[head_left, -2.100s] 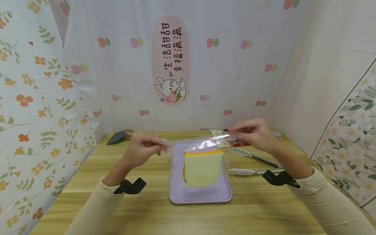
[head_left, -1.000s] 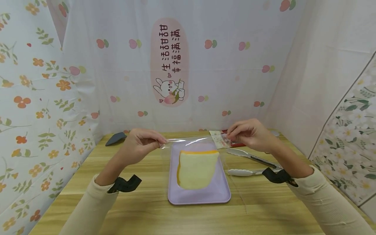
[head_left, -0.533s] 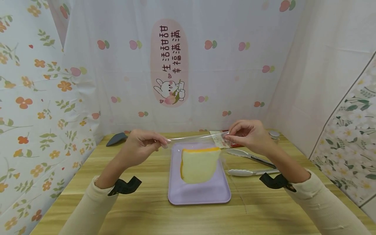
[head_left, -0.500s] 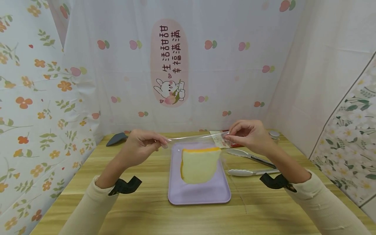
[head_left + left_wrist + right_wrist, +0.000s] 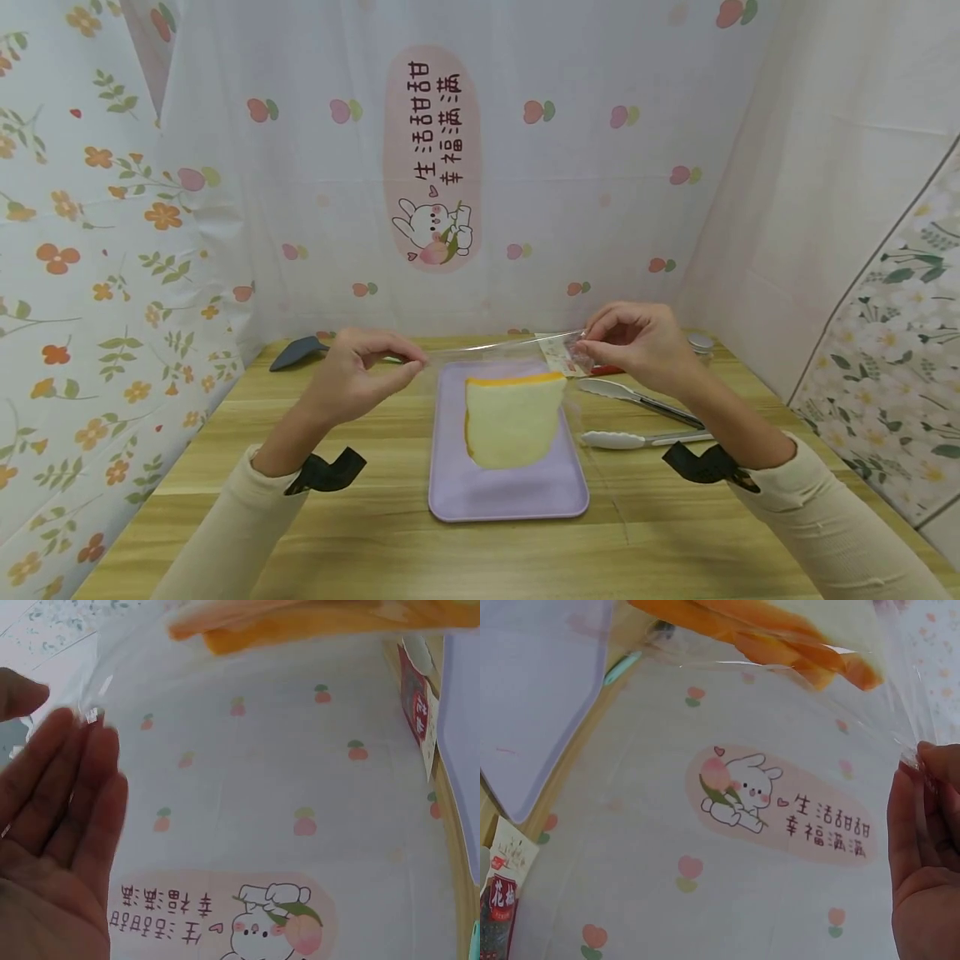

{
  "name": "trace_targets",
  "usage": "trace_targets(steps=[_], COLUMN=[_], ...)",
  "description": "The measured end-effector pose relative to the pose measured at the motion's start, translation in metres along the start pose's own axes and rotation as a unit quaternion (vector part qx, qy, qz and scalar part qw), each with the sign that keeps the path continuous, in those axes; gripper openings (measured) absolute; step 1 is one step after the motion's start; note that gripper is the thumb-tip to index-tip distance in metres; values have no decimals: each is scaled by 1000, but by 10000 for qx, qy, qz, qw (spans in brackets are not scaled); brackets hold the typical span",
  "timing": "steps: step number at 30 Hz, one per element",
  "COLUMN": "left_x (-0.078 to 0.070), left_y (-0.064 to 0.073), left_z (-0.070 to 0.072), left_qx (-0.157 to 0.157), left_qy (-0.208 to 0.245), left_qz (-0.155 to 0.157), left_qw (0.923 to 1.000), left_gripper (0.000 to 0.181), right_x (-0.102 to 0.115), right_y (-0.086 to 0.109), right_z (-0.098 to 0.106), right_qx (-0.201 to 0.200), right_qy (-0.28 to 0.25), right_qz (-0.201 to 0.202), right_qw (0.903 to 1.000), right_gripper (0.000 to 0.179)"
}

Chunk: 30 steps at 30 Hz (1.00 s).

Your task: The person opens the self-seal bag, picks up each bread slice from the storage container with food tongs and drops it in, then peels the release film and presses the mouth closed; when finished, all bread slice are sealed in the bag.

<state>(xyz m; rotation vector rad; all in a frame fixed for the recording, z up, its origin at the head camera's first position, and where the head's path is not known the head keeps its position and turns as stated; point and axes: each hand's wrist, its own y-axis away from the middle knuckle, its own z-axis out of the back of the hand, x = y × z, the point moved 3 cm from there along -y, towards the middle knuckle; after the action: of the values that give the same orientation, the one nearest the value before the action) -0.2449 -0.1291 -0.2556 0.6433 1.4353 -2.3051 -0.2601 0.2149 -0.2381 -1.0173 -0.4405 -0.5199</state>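
A clear plastic bag (image 5: 495, 347) is stretched between both hands above a lavender tray (image 5: 510, 505). Inside it hang stacked bread slices (image 5: 513, 425) with orange crust, tilted over the tray; two crust edges show in the wrist views. My left hand (image 5: 363, 375) holds the bag's left corner at its fingertips. In the left wrist view its fingers are nearly straight, the thumb a little apart from them, and the film meets the fingertips. With thumb and fingertips, my right hand (image 5: 637, 346) pinches the gathered right corner, plain in the right wrist view.
White-tipped tongs (image 5: 630, 439) lie right of the tray. A dark spatula (image 5: 298, 352) rests at the back left. Behind my right hand are a red-and-cream seasoning packet (image 5: 558, 354) and a jar with a metal lid (image 5: 701, 343). Patterned curtains hang around the wooden table (image 5: 330, 533).
Compared with two seconds ago, the bag's top edge is pulled straighter. The bread has swung slightly inside it. My left thumb and fingertips have shifted at the left corner; my right hand barely moves.
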Motion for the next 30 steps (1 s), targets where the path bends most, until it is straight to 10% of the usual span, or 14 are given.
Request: trace_targets(steps=[9, 21, 30], left_x=[3, 1, -5], left_y=[1, -7, -23], left_z=[-5, -4, -8], left_qx=[-333, -383, -34], left_qy=[-1117, -734, -1437], left_qz=[442, 853, 500], left_qw=[9922, 9929, 9884], left_gripper=[14, 12, 11], right_x=[-4, -16, -25], right_y=[1, 2, -8], right_z=[-5, -5, 1], right_qx=[102, 822, 1639], right_qy=[-54, 257, 1164], right_qz=[-32, -387, -216], right_qw=[9999, 9955, 9794], right_gripper=[21, 23, 17])
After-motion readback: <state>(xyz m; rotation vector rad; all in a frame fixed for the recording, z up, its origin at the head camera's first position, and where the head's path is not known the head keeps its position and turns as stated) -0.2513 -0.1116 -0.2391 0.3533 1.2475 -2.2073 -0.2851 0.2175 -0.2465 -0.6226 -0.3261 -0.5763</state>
